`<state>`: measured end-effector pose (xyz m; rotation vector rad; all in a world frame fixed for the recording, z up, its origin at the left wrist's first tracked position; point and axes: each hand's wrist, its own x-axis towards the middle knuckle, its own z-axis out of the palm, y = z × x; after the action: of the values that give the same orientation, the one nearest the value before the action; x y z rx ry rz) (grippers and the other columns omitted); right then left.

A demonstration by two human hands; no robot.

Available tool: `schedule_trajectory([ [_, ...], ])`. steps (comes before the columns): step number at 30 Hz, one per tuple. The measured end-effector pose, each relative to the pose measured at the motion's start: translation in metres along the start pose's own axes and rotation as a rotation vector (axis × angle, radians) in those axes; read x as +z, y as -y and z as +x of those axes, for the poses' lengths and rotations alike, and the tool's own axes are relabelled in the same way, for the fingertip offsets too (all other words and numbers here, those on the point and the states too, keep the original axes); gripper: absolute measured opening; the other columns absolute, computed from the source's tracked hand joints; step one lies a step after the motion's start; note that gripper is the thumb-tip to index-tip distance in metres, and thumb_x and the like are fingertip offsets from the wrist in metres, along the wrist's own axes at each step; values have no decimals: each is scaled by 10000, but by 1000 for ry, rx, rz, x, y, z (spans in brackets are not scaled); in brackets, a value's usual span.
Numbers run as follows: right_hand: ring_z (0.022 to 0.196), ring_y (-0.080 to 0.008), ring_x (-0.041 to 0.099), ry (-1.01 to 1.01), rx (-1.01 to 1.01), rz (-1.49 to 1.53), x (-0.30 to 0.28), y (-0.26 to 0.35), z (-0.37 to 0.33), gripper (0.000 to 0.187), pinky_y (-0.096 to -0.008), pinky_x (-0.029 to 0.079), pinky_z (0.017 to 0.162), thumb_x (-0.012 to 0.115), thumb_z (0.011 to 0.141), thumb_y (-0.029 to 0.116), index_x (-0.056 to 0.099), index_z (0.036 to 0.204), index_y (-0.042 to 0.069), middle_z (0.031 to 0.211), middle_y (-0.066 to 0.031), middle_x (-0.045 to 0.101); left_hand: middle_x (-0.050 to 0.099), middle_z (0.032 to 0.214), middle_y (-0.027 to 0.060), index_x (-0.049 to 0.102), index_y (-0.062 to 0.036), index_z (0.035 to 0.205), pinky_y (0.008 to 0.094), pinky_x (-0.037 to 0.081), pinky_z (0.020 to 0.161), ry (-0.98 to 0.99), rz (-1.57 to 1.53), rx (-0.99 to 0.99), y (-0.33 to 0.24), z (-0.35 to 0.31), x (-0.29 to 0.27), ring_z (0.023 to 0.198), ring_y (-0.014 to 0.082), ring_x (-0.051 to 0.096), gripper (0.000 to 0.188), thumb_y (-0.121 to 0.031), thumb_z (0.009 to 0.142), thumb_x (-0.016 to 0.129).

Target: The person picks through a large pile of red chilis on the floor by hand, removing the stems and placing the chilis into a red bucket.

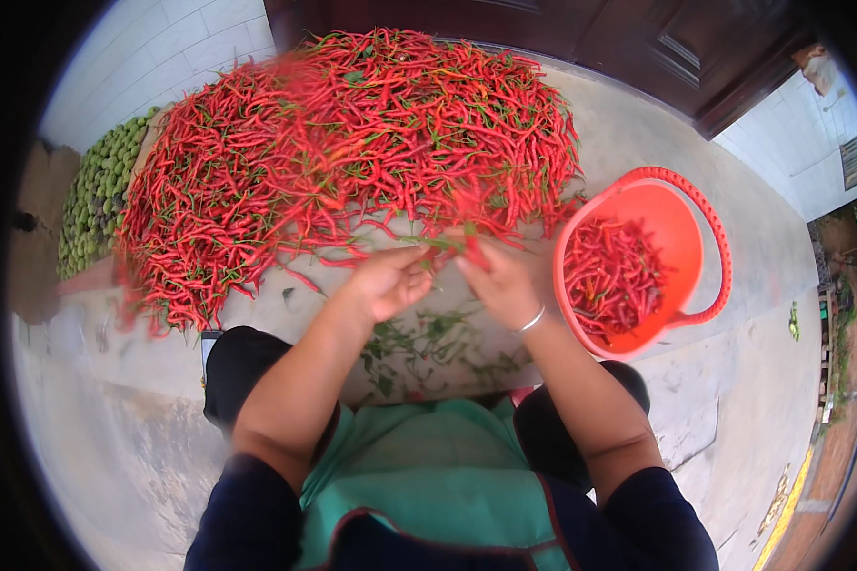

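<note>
My right hand (pixel 501 287), with a thin bracelet at the wrist, is closed on a few red chilli peppers (pixel 473 251), somewhat smeared by motion. My left hand (pixel 392 283) meets it from the side, thumb and finger pinched at the peppers' green stems (pixel 436 244), its other fingers loosely curled. Just beyond both hands spreads a large heap of red chilli peppers (pixel 419 124) with green stems. Beneath the hands, plucked green stems and leaves (pixel 419 344) lie scattered on the ground. To the right stands a coral-red bucket (pixel 684 249) partly filled with red chilli peppers (pixel 611 276).
A pile of green fruits (pixel 95 195) lies at the far left beside a brown sack (pixel 48 238). Dark wooden doors (pixel 581 38) rise behind the heap. A phone-like flat object (pixel 209 350) shows by my left knee. The bucket's twisted handle (pixel 719 247) leans right.
</note>
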<state>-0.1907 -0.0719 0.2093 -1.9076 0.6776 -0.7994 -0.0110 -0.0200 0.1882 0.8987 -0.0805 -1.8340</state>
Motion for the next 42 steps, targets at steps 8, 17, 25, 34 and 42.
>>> schedule_trajectory([
  [8, 958, -263, 591, 108, 160, -34, 15, -2, -1, 248, -346, 453, 835, 532, 870, 193, 549, 1040, 13, 949, -121, 630, 609, 875, 48, 530, -50, 1017, 264, 480, 656, -193, 866, 280, 19, -3, 0, 782, 127, 593, 143, -88, 890, 476],
  [17, 564, -92, 553, 316, 518, 322, -7, 0, -3, 233, -233, 446, 520, 461, 913, 233, 532, 1009, 33, 770, -55, 628, 598, 846, 90, 571, -49, 909, 340, 486, 684, -78, 1689, 1461, -1, -38, 29, 788, 245, 597, 211, -33, 706, 628],
  [25, 531, -83, 516, 496, 513, 331, -17, -12, -10, 210, -220, 433, 504, 446, 909, 195, 520, 1021, 34, 738, -35, 595, 580, 866, 87, 598, -57, 911, 372, 468, 705, 119, 1909, 1165, 11, -39, 22, 812, 292, 556, 212, -70, 708, 660],
  [34, 531, -117, 490, 96, 665, 1085, 1, 8, -20, 156, -265, 443, 535, 489, 923, 203, 507, 960, 52, 717, -58, 559, 549, 737, 128, 581, -39, 886, 377, 449, 658, -81, 1646, 1078, 23, -36, 19, 702, 303, 554, 113, -66, 779, 605],
  [42, 505, -108, 435, 296, 826, 853, -18, 6, -20, 184, -275, 416, 543, 511, 904, 255, 506, 924, 73, 698, -32, 522, 540, 707, 89, 611, -99, 912, 363, 460, 592, -222, 1803, 1276, 0, -37, 16, 670, 267, 564, 174, -133, 744, 644],
])
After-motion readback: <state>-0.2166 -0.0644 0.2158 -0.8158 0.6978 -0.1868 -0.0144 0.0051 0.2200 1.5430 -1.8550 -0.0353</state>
